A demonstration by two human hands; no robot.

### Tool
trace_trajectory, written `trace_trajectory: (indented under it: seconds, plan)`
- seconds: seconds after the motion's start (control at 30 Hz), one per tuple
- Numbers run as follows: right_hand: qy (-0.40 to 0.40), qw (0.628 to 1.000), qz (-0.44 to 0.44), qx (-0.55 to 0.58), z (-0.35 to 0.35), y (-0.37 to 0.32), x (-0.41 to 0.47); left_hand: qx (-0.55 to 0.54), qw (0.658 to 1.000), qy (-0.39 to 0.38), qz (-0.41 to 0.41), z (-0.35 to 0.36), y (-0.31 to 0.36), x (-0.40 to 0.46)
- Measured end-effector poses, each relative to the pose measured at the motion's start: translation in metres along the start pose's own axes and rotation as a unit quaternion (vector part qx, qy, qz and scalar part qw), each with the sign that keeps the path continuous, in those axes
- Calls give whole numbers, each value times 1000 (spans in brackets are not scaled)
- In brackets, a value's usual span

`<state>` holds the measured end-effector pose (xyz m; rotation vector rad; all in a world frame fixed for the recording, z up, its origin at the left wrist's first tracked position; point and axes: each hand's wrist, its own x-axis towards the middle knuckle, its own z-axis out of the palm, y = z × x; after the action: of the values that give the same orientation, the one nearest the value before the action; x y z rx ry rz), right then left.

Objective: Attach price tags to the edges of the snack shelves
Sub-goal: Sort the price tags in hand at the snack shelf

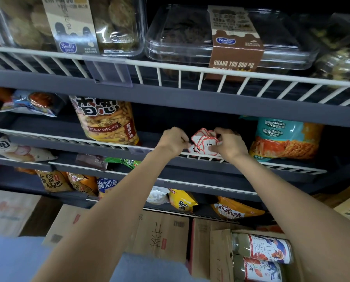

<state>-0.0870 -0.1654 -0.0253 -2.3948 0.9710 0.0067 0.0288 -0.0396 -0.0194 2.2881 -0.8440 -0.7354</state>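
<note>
At middle shelf rail point(271, 166): right hand point(229, 146) grips a fanned stack of price tags point(203, 141); left hand point(175, 140) pinches at the stack's edge. Clear tag holders point(112, 73) look unfilled; most tagging seemingly remains.

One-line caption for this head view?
Both hands, left and right, hold red-bordered white paper price tags at white wire shelf edge.

— What sort of place is this?
— A shop: tiered shelves point(170, 94) with wire rails hold packaged snack bags point(107, 121), clear cookie boxes point(227, 37), and stock cartons point(160, 237) sit below.
</note>
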Motion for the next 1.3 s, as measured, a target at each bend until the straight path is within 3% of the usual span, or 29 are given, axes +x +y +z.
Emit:
trace_trajectory:
  seconds: [0.13, 0.27, 0.4, 0.5, 0.63, 0.87, 1.1, 1.23, 1.3]
  plan:
    - [3, 1000, -3, -7, 1, -1, 0, 78, 995, -22, -52, 11, 2, 12]
    - [30, 1000, -2, 0, 2, -2, -6, 34, 996, -24, -80, 12, 1, 15]
    - [45, 999, -3, -17, 2, 1, -10, -28, 999, 15, -37, 7, 3, 6]
    - [35, 995, -23, -96, -4, -1, -12, -86, 996, 14, 15, -1, 2, -1]
    - [39, 981, -98, -162, -6, -13, -17, -66, 995, 13, 74, -5, 4, -12]
    - [62, 990, -125, -38, -1, -14, -26, -80, 993, -25, 81, 2, 12, -29]
    - [42, 991, -111, 68, 9, -8, -18, -26, 995, 15, 99, 4, 13, -26]
    - [78, 984, -107, 122, -7, -28, -31, -132, 986, 53, 83, -15, 17, -43]
    - [47, 974, -106, 197, -20, -47, -48, -192, 977, 51, 80, -28, 18, -60]
